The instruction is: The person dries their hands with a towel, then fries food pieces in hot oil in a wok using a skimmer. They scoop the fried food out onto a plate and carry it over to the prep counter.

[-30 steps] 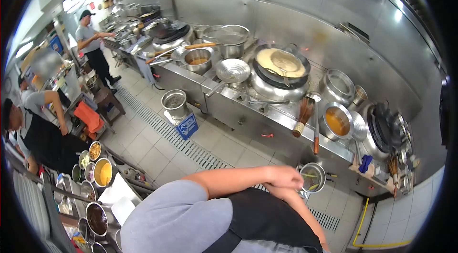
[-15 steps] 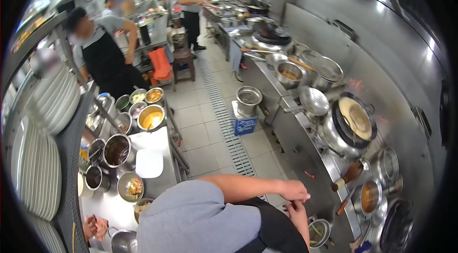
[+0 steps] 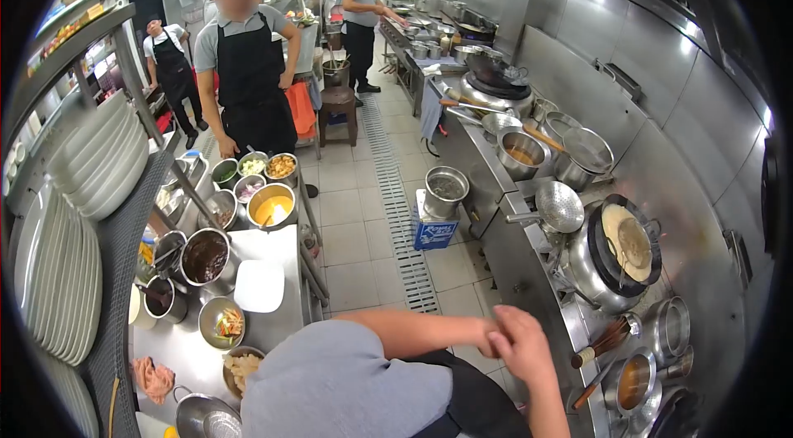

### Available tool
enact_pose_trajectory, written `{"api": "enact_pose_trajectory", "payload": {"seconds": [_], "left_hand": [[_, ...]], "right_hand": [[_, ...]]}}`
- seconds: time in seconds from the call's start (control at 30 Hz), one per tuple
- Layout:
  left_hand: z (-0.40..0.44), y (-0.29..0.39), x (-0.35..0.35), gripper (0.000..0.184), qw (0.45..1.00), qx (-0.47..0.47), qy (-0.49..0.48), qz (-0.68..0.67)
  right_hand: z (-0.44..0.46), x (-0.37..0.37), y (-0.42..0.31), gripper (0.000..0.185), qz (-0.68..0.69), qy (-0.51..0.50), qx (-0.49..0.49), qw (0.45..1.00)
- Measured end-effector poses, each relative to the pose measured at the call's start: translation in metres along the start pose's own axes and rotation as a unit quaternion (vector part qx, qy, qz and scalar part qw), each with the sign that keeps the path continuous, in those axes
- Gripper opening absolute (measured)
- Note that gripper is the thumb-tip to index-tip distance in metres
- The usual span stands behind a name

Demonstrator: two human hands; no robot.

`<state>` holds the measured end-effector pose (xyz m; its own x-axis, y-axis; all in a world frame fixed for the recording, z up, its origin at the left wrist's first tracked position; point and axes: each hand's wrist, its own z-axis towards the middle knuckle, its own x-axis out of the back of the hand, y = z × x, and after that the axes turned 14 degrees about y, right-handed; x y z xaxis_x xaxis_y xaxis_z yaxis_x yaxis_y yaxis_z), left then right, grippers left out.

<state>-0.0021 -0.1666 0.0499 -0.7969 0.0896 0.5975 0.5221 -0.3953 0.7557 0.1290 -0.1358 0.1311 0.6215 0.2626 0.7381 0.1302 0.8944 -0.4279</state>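
Note:
My left hand [image 3: 491, 339] is at the end of my outstretched left arm, over the aisle floor. It is largely covered by my right hand, so its fingers do not show. My right hand [image 3: 527, 344] comes up from below and crosses in front of it, fingers stretched out and thumb apart, with nothing visible in it. Both are close to the front of the steel stove counter [image 3: 529, 281]. On that counter, nearest to my right hand, lie a whisk [image 3: 603, 340] and a pot of orange-brown liquid [image 3: 634, 382].
At right, a wok [image 3: 625, 244] holds something pale. Left stands a worktable [image 3: 285, 252] with a white board [image 3: 259, 286], a pot of dark sauce [image 3: 209, 260] and bowls. Plates [image 3: 62, 281] fill a shelf. A person [image 3: 248, 66] stands by the table; a pot [image 3: 446, 189] sits on a blue crate [image 3: 434, 232].
My hands have shifted slightly up, and my right hand now covers my left, with its fingers stretched. The aproned person stands more upright. Another person's hand has left the pink meat on the worktable.

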Motion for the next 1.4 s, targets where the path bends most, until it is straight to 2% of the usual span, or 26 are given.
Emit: {"api": "enact_pose_trajectory", "payload": {"seconds": [0.03,0.07,0.17,0.2,0.27,0.3,0.37,0.5,0.53,0.6,0.67,0.73,0.77,0.8,0.87,0.93,1.0,1.03,1.07,1.1,1.17,1.23,1.27,1.3,1.33,1.4], "left_hand": [[0.005,0.002,0.000,0.018,0.999,-0.011,-0.032,0.006],[0.011,0.002,-0.001,0.019,0.998,-0.022,-0.063,0.011],[0.035,-0.004,0.005,0.020,0.987,-0.052,-0.152,0.029],[0.040,-0.007,0.006,0.020,0.986,-0.055,-0.154,0.025],[0.044,-0.016,0.013,0.020,0.989,-0.084,-0.099,-0.066],[0.048,-0.021,0.019,0.020,0.989,-0.084,-0.099,-0.066],[0.057,-0.032,0.029,0.021,0.989,-0.107,-0.052,-0.094],[0.078,-0.056,0.049,0.022,0.992,-0.079,-0.015,-0.102],[0.086,-0.067,0.051,0.022,0.991,-0.115,-0.001,-0.075],[0.097,-0.070,0.062,0.021,0.979,-0.194,0.041,-0.036],[0.106,-0.066,0.088,0.020,0.956,-0.268,0.117,0.005],[0.114,-0.063,0.114,0.014,0.948,-0.273,0.153,0.054],[0.119,-0.066,0.128,0.014,0.945,-0.274,0.161,0.078],[0.123,-0.071,0.144,0.014,0.945,-0.241,0.197,0.097],[0.122,-0.098,0.176,0.014,0.911,-0.153,0.304,0.230],[0.098,-0.167,0.193,0.013,0.882,-0.026,0.390,0.264],[0.062,-0.228,0.188,0.013,0.868,0.144,0.400,0.257],[0.043,-0.253,0.177,0.014,0.863,0.218,0.379,0.252],[0.023,-0.275,0.160,0.014,0.860,0.288,0.341,0.248],[0.003,-0.289,0.139,0.014,0.859,0.344,0.290,0.244],[-0.035,-0.307,0.090,0.015,0.861,0.419,0.171,0.232],[-0.074,-0.312,0.039,0.015,0.858,0.464,0.048,0.214],[-0.090,-0.308,0.017,0.016,0.855,0.478,-0.008,0.202],[-0.103,-0.303,-0.001,0.016,0.850,0.489,-0.053,0.186],[-0.114,-0.295,-0.016,0.016,0.844,0.501,-0.086,0.172],[-0.126,-0.280,-0.036,0.017,0.831,0.520,-0.133,0.143]], "right_hand": [[-0.001,-0.013,0.009,0.036,0.008,-0.045,-0.015,0.999],[-0.001,-0.013,0.016,0.036,0.004,-0.044,-0.016,0.999],[0.006,-0.011,0.037,0.043,0.035,-0.066,-0.103,0.992],[0.008,-0.011,0.045,0.043,0.033,-0.067,-0.107,0.991],[0.016,-0.014,0.066,0.045,0.116,-0.078,-0.159,0.977],[0.022,-0.017,0.078,0.045,0.117,-0.079,-0.159,0.977],[0.032,-0.020,0.103,0.046,0.154,-0.116,-0.248,0.949],[0.069,-0.017,0.131,0.048,0.210,-0.158,-0.274,0.925],[0.079,-0.019,0.139,0.048,0.213,-0.161,-0.279,0.922],[0.094,-0.018,0.155,0.046,0.202,-0.141,-0.184,0.951],[0.109,-0.014,0.166,0.039,0.303,-0.117,-0.266,0.908],[0.117,-0.006,0.175,0.030,0.328,-0.079,-0.290,0.896],[0.114,-0.004,0.187,0.027,0.255,-0.031,-0.286,0.923],[0.104,-0.001,0.202,0.025,0.175,0.014,-0.279,0.944],[0.071,0.016,0.228,0.025,0.117,0.052,-0.386,0.914],[0.028,0.039,0.255,0.026,0.093,0.081,-0.434,0.892],[-0.025,0.062,0.272,0.038,0.230,0.040,-0.640,0.732],[-0.058,0.066,0.295,0.038,0.228,0.054,-0.641,0.731],[-0.093,0.063,0.326,0.043,0.371,0.185,-0.661,0.625],[-0.114,0.064,0.343,0.049,0.500,0.305,-0.647,0.489],[-0.071,0.083,0.341,0.060,0.452,0.438,-0.642,0.437],[-0.033,0.099,0.360,0.066,0.506,0.470,-0.620,0.372],[-0.022,0.107,0.374,0.063,0.542,0.454,-0.602,0.371],[-0.027,0.114,0.401,0.044,0.568,0.403,-0.591,0.407],[-0.029,0.124,0.421,0.044,0.569,0.408,-0.587,0.406],[-0.023,0.141,0.439,0.028,0.543,0.359,-0.599,0.467]]}}
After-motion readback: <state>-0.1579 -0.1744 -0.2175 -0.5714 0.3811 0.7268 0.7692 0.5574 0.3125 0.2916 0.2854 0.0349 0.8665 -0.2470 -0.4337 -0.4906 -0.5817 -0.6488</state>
